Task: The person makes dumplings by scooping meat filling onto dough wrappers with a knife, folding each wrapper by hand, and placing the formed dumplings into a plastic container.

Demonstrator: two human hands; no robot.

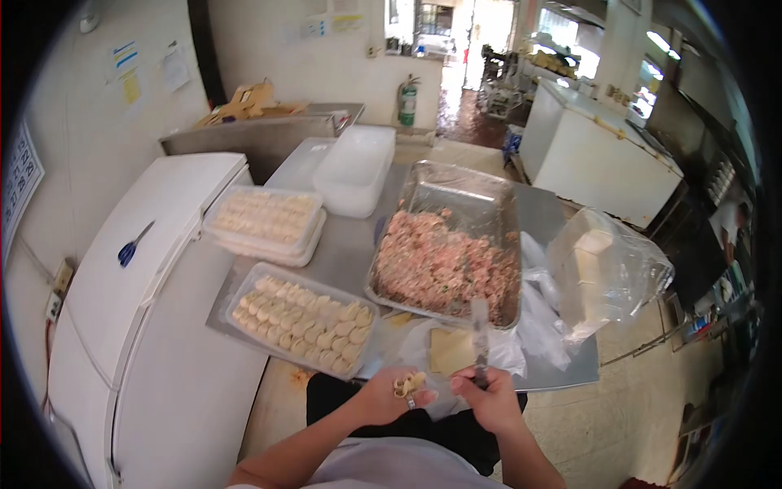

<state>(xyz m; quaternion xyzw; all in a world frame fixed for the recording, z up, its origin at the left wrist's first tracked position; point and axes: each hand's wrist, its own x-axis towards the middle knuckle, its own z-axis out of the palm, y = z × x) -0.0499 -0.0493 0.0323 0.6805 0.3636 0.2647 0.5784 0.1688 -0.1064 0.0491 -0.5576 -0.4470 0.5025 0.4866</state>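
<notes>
My left hand (pixel 381 398) is closed around a partly folded dumpling (pixel 410 384), a pale wrapper gathered in its fingers. In my right hand (pixel 494 403) is a narrow flat metal spatula (pixel 481 330), its blade pointing up and away from me. Just beyond that hand lies a stack of square yellowish wrappers (pixel 450 351) on plastic. Pink minced filling with green flecks (pixel 436 257) covers much of a deep metal tray (pixel 460 189). To the left, a plastic tray (pixel 236 328) holds rows of folded dumplings (pixel 314 326).
Behind it are stacked, lidded containers of dumplings (pixel 265 216) and a white plastic tub (pixel 355 171). A clear bag of wrapper stacks (pixel 593 265) sits at the table's right. Blue-handled scissors (pixel 133 247) lie on a white freezer (pixel 167 212) at left.
</notes>
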